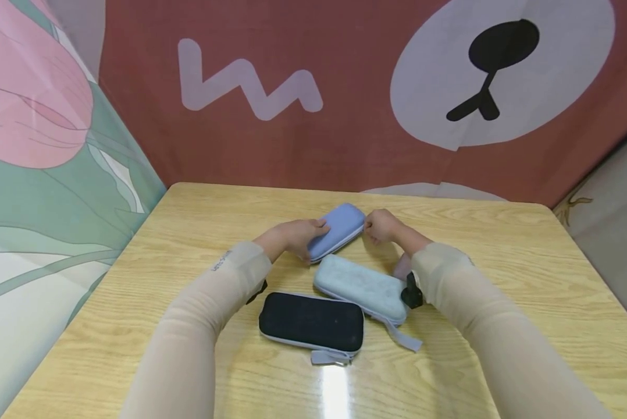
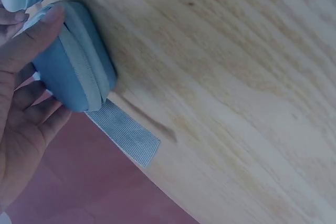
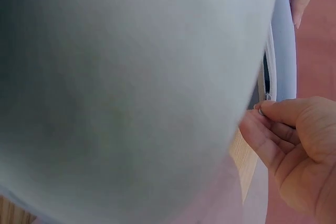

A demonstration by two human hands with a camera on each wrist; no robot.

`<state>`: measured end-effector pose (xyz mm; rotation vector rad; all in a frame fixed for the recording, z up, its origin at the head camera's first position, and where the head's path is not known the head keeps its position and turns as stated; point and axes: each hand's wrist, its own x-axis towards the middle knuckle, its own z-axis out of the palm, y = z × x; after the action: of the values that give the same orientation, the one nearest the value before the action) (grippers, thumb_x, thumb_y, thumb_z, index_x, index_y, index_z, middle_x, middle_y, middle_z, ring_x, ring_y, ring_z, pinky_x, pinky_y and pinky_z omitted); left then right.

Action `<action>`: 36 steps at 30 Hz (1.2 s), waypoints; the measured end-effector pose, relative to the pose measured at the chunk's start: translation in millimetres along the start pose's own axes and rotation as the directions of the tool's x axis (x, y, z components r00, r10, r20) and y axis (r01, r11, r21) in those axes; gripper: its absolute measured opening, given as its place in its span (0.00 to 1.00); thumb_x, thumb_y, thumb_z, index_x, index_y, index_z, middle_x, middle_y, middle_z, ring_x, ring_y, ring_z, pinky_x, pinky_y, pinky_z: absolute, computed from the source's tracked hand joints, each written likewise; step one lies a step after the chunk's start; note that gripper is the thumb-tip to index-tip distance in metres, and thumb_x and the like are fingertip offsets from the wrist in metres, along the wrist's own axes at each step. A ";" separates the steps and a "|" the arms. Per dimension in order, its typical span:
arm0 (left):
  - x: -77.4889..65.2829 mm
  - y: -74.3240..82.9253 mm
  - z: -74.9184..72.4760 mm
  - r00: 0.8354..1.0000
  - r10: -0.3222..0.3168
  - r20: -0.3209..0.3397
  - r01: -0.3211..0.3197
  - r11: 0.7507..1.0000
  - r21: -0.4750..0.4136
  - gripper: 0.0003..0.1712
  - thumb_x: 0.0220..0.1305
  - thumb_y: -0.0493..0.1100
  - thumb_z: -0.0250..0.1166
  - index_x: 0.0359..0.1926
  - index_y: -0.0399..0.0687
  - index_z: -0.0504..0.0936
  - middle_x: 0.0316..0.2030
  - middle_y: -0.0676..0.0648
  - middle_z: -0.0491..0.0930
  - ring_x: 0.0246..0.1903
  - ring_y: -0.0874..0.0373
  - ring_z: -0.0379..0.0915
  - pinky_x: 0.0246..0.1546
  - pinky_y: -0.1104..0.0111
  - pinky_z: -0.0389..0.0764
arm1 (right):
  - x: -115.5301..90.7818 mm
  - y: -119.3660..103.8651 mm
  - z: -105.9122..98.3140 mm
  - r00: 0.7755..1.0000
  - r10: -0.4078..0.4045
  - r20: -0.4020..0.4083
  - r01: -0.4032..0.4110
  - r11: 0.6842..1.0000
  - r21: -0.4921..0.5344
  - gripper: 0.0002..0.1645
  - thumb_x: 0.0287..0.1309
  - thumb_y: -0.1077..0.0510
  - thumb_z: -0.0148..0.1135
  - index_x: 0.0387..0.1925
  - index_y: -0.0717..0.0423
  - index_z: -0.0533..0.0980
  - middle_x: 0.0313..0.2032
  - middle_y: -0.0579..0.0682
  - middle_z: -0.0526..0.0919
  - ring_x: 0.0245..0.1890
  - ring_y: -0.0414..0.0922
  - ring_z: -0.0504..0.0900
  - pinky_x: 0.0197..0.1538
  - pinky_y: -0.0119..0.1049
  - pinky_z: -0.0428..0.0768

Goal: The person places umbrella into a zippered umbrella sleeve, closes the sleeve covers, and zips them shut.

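Note:
A blue zip case (image 1: 338, 231) lies tilted near the back of the table. My left hand (image 1: 300, 235) grips its left end, thumb on top and fingers along the side. At the other end, my right hand (image 1: 380, 226) pinches the zipper pull (image 3: 262, 110) between thumb and fingers. Beside the pull, a dark gap (image 3: 266, 72) shows along the zip in the right wrist view. A grey strap (image 2: 126, 132) sticks out from the case in the left wrist view. Just in front lies a light blue case (image 1: 360, 286), under my right wrist.
A black zip case (image 1: 311, 321) with a grey strap lies nearest me on the wooden table (image 1: 188, 361). Something pink (image 1: 402, 266) shows partly behind my right sleeve. A printed red cloth (image 1: 345, 151) hangs behind the table's back edge.

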<state>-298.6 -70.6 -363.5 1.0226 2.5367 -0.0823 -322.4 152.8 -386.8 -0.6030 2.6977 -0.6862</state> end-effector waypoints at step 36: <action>20.5 11.7 -1.6 0.987 -0.148 -0.055 0.150 0.988 0.036 0.49 0.52 0.54 0.60 0.64 0.35 0.44 0.62 0.34 0.45 0.60 0.47 0.49 0.57 0.66 0.55 | 9.9 -24.4 14.4 0.994 -0.107 0.020 0.107 0.994 0.010 0.15 0.53 0.70 0.48 0.13 0.65 0.70 0.14 0.54 0.75 0.16 0.44 0.74 0.22 0.30 0.73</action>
<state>-304.5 -48.3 -368.9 0.8579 2.6661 -0.1509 -317.8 123.2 -388.2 -0.7532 2.6575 -0.7144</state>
